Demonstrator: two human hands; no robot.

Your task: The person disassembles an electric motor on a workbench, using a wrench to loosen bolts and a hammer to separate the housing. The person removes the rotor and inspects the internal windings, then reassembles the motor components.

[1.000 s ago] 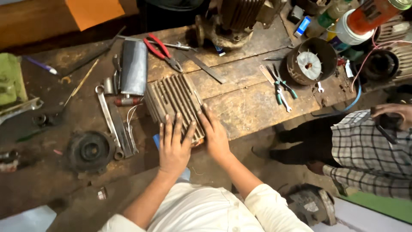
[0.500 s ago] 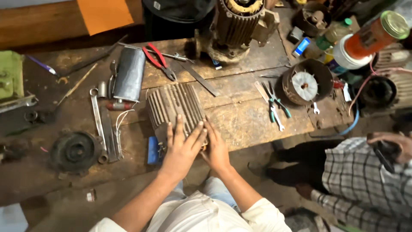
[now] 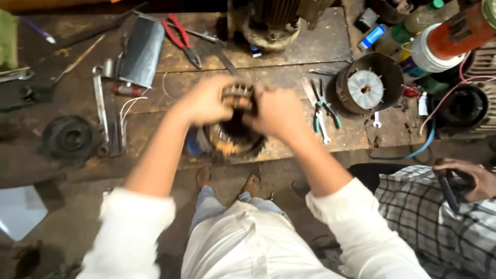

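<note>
1. The motor housing, a ribbed metal cylinder tipped open-end up, sits at the wooden bench's near edge.
2. The left hand clasps its rim at ten o'clock, fingers curled.
3. The right hand clasps it at two o'clock.
4. Red pliers lie at twelve o'clock; a checked sleeve sits at four.

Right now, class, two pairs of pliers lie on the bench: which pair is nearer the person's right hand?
The green-handled pliers, just right of the right hand. The red-handled pliers lie farther off, at the back of the bench beyond the left hand.
</note>
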